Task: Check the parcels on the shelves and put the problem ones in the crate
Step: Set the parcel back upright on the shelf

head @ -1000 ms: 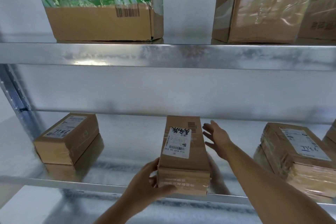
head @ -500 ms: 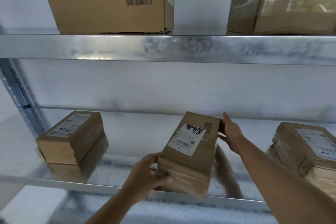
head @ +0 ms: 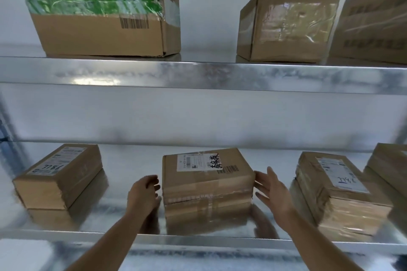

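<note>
I see the galvanised lower shelf [head: 88,232] carrying the taped cardboard parcel [head: 207,185], lying flat at its middle with the shipping label [head: 199,161] up; my right hand [head: 273,191] is spread just beside its right end; my left hand [head: 144,193], fingers loosely curled, is beside its left end, holding nothing.

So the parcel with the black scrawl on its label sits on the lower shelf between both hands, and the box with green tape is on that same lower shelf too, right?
Not quite. The box with green tape stands on the upper shelf, not the lower one. The head view shows it at top left. The rest holds: the parcel with the black scrawl on its label sits on the lower shelf, between the left hand and the right hand.
</note>
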The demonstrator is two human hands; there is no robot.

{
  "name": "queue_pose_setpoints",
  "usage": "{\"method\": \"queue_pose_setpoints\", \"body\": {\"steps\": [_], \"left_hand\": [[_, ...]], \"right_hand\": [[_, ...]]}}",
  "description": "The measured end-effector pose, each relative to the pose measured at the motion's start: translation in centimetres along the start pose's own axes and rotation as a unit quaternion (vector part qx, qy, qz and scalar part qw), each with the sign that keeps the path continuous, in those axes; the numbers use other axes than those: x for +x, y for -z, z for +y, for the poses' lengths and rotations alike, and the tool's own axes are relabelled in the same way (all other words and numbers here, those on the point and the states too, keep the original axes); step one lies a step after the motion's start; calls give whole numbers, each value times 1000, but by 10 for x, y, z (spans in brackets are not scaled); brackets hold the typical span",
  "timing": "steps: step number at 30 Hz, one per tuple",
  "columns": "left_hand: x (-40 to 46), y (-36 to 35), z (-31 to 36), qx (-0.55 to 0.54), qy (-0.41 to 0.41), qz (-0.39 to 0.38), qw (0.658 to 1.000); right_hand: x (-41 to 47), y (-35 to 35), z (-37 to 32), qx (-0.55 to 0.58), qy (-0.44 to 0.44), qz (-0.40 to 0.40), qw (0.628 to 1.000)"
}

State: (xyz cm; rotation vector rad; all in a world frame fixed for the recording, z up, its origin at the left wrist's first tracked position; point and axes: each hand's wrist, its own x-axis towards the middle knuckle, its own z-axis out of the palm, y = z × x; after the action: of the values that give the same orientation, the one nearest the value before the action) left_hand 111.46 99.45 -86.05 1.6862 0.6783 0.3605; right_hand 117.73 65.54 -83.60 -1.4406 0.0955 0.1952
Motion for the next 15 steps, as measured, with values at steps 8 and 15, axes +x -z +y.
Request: {"method": "queue_pose_setpoints", "body": {"steps": [8,15], "left_hand": [[-85,-4,-24,-117,9,34,993],[-94,-15,-31,-147,-7,-12,989]], "right_hand": [[55,-2,-18,54,-60,-46,996],[78,-36,-44,0,-58,-99,993]]}}
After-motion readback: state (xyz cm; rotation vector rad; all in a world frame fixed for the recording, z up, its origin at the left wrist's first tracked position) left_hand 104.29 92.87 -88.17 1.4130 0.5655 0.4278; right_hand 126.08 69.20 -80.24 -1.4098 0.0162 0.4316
